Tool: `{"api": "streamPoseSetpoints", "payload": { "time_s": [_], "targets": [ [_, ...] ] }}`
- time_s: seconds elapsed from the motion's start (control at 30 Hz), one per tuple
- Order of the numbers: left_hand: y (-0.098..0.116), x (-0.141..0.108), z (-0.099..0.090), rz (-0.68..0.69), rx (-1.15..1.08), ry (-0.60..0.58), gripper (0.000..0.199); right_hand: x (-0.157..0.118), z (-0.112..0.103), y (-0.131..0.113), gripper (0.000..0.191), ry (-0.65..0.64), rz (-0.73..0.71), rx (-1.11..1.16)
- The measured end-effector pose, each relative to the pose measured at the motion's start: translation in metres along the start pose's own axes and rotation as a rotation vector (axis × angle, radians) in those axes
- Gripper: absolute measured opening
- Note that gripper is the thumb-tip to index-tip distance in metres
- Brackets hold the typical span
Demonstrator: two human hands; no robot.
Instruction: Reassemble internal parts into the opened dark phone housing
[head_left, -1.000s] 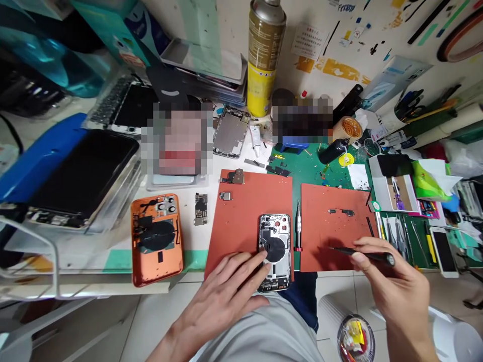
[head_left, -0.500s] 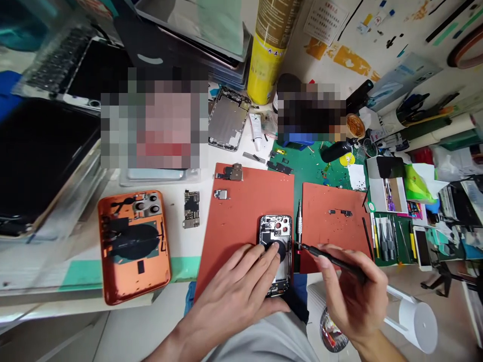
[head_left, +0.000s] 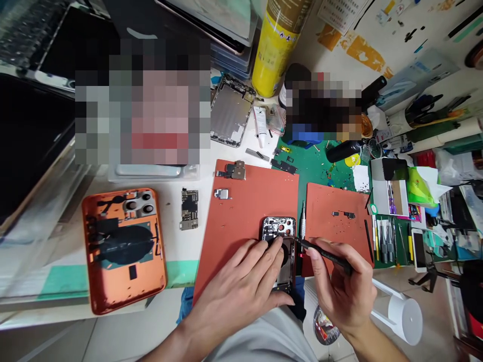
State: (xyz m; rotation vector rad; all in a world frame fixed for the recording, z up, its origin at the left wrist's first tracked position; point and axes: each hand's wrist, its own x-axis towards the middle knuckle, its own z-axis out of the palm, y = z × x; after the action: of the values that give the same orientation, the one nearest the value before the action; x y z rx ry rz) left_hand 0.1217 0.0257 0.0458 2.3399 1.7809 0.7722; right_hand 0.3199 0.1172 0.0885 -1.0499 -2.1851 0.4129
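An opened phone frame with three camera openings lies at the near edge of the left red mat. My left hand rests across it, fingers stretched out flat and thumb apart near its lower end, covering part of the inside. My right hand pinches a slim black pointed tool. Its thin tip reaches over the frame's right edge, just below the camera openings, close to my left fingertips. Whether the tip touches a part is too small to tell. Beside the frame lies a silver pen-like tool.
A camera module and a small metal part lie on the left mat. Further left are a circuit board and an orange phone housing. The right red mat bears small parts. A yellow can stands behind.
My right hand has moved left, bringing the black tool's tip over the phone frame. My left hand stays on the frame. The whole view has shifted slightly.
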Motion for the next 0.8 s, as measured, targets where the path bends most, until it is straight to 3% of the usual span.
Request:
{"api": "streamPoseSetpoints", "payload": {
  "time_s": [0.2,0.3,0.5,0.6,0.8],
  "targets": [
    [0.0,0.001,-0.001,-0.005,-0.006,0.004,0.069,0.007,0.0,-0.007,0.057,-0.035,-0.003,-0.027],
    [0.0,0.002,-0.001,-0.007,-0.005,0.014,0.071,0.02,-0.003,-0.016,0.048,-0.076,-0.036,-0.087],
    [-0.001,0.0,0.004,0.013,-0.004,0.029,0.065,0.051,-0.014,-0.025,0.027,-0.313,-0.271,-0.183],
    [-0.001,-0.002,0.007,0.023,-0.02,0.055,0.056,0.06,-0.016,-0.025,0.017,-0.395,-0.31,-0.201],
    [-0.001,-0.003,0.01,0.03,-0.033,0.083,0.053,0.064,-0.018,-0.024,0.023,-0.463,-0.275,-0.13]
  ]
}}
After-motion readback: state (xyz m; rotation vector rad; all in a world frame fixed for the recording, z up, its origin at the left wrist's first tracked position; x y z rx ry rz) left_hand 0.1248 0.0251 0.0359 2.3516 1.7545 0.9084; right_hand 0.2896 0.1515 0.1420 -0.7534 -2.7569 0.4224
